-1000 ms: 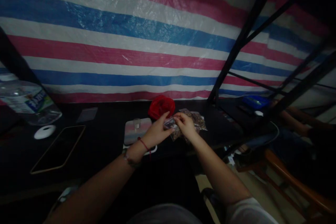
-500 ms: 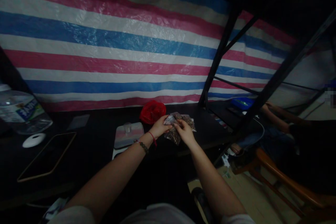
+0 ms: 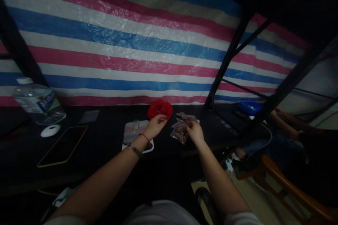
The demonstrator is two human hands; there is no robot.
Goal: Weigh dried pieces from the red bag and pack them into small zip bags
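Sorting small clear packets on a dark table, seen near to far.

Nearest, 2 bare forearms reaching forward. Right hand pinching 1 of the small clear packets from the loose pile on the dark table; left hand loosely curled, apparently holding nothing, hovering between the small scale and the red bag. Judged mid-step: 1 packet being lifted or parted from the pile; next move likely calls for a light pinch to separate it cleanly. Further left, phone, white disc, water bottle. Behind, striped tarp.
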